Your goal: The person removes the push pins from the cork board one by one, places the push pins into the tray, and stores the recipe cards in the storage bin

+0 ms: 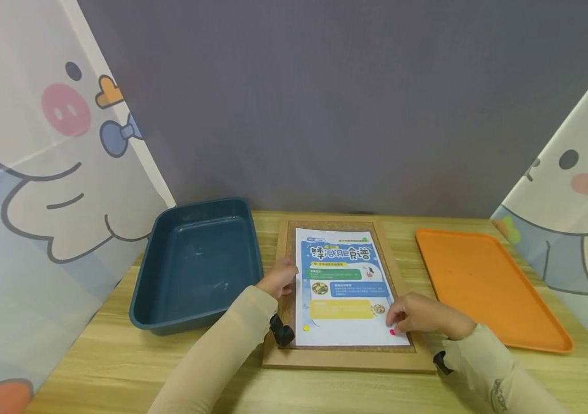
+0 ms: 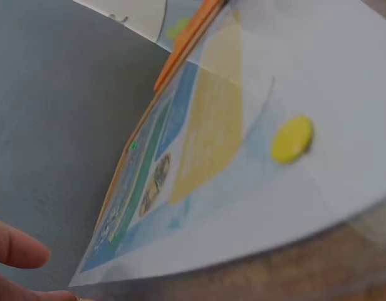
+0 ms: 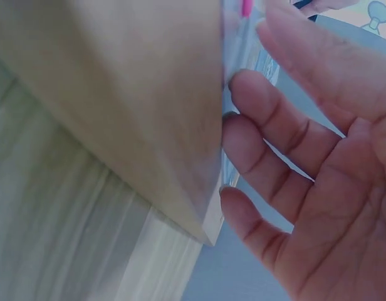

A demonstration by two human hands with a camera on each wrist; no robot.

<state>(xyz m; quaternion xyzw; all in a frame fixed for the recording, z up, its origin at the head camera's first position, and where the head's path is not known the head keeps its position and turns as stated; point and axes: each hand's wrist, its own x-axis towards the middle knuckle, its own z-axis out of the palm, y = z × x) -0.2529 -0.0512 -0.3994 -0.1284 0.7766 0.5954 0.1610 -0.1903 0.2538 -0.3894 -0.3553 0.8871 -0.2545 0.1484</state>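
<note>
A printed sheet (image 1: 342, 336) lies on a wood-framed cork board (image 1: 348, 360). In the head view, a yellow thumbtack (image 1: 306, 328) sits at the sheet's lower left and a green thumbtack (image 1: 364, 239) at its upper right. At the lower right corner my right hand (image 1: 420, 315) pinches a pink thumbtack (image 1: 392, 332) between thumb and index finger. The other fingers bend loosely over the board's edge in the right wrist view. My left hand (image 1: 279, 279) rests at the sheet's left edge, its thumb and a finger (image 2: 20, 246) apart in the left wrist view.
A dark blue basin (image 1: 195, 321) stands left of the board. To the right lies an orange tray (image 1: 495, 287), close to the right forearm. Grey fabric (image 1: 345, 115) rises behind the wooden table (image 1: 325, 391), with cartoon-printed cloths on both sides.
</note>
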